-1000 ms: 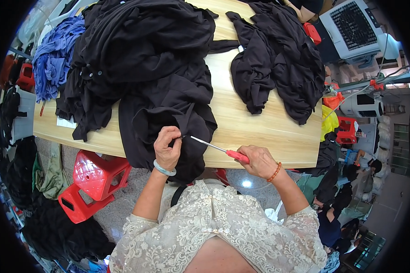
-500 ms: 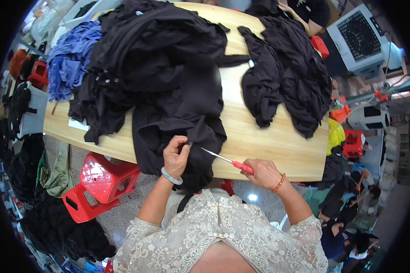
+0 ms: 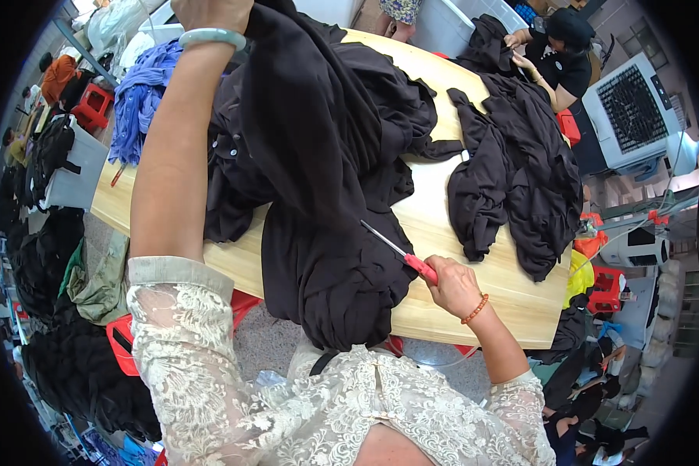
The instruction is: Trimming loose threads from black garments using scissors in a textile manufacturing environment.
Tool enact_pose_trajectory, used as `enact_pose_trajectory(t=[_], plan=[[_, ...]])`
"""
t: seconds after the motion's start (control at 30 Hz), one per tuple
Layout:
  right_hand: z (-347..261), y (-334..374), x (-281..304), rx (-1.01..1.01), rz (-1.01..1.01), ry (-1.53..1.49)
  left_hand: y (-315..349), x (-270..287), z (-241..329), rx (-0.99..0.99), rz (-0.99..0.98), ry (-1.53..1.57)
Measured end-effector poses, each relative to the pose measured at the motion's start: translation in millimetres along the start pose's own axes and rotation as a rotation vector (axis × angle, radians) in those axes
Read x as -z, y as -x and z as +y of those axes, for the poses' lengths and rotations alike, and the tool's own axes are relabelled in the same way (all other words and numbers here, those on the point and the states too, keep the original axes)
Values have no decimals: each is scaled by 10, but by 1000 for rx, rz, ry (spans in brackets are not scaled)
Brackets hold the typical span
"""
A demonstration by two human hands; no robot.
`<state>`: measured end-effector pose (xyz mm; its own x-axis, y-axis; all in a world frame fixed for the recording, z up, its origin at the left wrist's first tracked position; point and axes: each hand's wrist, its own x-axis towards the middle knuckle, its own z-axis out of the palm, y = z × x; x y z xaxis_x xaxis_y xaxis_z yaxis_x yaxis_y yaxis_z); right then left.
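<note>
A wood-topped table (image 3: 520, 311) is carrying a heap of black garments (image 3: 388, 85), while further black garments (image 3: 532, 163) are lying toward its right side. One black garment (image 3: 303, 140) is hanging in a long raised fold in front of that heap. The left hand (image 3: 213, 12) is gripping it high up, its fingertips being cut off by the top edge. That hand is no longer staying low beside the tool's tip, so the handling is apparently turning to lifting cloth. The hands are now standing well apart. The right hand (image 3: 454, 287) is clasping a slim-shafted, red-handled tool (image 3: 422, 268), whose tip is pointing toward the cloth; whether it is touching, I cannot tell. A white label (image 3: 465, 155) is showing no readable writing.
</note>
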<state>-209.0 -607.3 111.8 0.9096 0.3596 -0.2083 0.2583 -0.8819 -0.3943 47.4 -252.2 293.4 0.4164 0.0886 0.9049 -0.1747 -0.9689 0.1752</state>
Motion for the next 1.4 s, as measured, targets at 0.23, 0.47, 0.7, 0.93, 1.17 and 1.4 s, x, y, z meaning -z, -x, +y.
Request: enact_pose_trajectory(t=[0.23, 0.47, 0.7, 0.93, 1.17, 1.4], plan=[[4, 34, -297, -175, -102, -82, 1700, -457, -12, -317, -684, 20], [-1, -46, -599, -398, 39, -76, 2149, -1494, -749, -218, -780, -129], [-214, -104, -1164, -190, 149, -283, 2055, -1694, -776, -169, -798, -224], [143, -353, -1305, -212, 450, -423, 2426, -998, -555, -116, -658, -26], [1084, -313, -590, -466, 695, -379, 3401, 1014, 554, 145, -878, 643], [1079, -548, -106, -345, 702, -514, 4403, 1875, 1189, 160, -1027, 420]])
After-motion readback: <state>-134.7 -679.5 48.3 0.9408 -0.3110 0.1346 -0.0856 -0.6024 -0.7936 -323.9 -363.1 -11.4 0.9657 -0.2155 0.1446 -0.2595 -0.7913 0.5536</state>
